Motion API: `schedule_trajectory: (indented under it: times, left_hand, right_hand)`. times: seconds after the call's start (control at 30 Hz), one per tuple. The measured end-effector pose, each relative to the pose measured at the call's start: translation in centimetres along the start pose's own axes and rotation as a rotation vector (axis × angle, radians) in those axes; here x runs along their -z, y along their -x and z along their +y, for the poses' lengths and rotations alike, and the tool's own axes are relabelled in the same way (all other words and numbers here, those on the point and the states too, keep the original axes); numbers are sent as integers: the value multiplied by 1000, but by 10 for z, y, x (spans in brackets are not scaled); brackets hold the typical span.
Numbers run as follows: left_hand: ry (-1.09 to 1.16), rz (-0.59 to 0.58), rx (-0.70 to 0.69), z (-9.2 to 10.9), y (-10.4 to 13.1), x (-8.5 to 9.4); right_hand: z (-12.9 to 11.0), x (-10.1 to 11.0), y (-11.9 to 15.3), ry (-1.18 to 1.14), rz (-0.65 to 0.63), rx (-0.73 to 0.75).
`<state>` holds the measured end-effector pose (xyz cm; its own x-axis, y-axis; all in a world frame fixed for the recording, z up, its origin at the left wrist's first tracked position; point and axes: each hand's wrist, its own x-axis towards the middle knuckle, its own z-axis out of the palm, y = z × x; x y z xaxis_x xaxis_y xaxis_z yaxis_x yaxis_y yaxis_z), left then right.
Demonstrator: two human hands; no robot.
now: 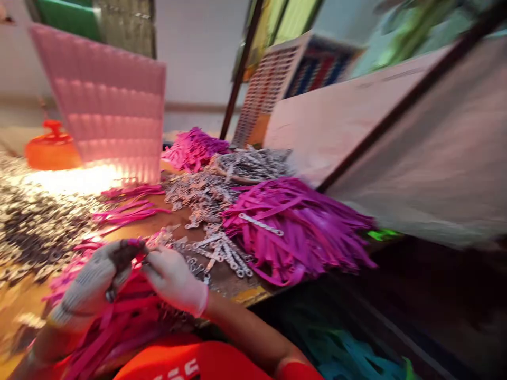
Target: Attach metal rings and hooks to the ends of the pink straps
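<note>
My left hand (93,279), in a white knitted glove with dark-stained fingers, is closed on a pink strap. A small metal piece (111,294) shows at its lower fingers, slightly blurred. My right hand (174,277), in a white glove with a pink cuff, pinches at the same spot, its fingertips meeting the left ones; the exact join is hidden. Under both hands lies a bunch of pink straps (129,311), reaching toward my lap. Just right of my right hand are flat silver metal strips (225,250) and small metal clasps (196,266).
A large magenta strap pile (304,227) lies on the table's right, one metal strip on top. Grey metal parts (206,192) are heaped behind. Loose metal pieces (43,227) cover the left. A pink corrugated panel (114,105) stands beside an orange object (53,150). White sheeting (428,153) hangs right.
</note>
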<state>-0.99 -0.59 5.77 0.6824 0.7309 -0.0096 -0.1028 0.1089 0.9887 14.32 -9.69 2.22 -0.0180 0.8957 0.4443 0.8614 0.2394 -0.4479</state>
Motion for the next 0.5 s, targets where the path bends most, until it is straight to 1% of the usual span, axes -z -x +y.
schedule_trajectory:
  times: [0.07,0.1,0.17,0.27,0.33,0.4,0.5]
  left_hand:
    - [80,37,64,-7,17,6]
    - [124,40,77,-10,22,5]
    - [184,53,58,-15,25,-1]
    - [214,90,14,-24,26,-15]
    - [171,124,33,-28,28,-22]
    - [91,144,58,-29,30,-28]
    - [-107,144,58,-25,32,-31]
  right_hand:
    - [3,7,9,-138,42,-5]
    - [4,11,12,-172,60,-15]
    - [4,17,15,-171,92,-27]
    - [1,23,12,-31,79,-45]
    - [-2,25,8,113,25,-67]
    - [-6,26,6,248,-42,-63]
    - [-8,26,10,392,-131,17]
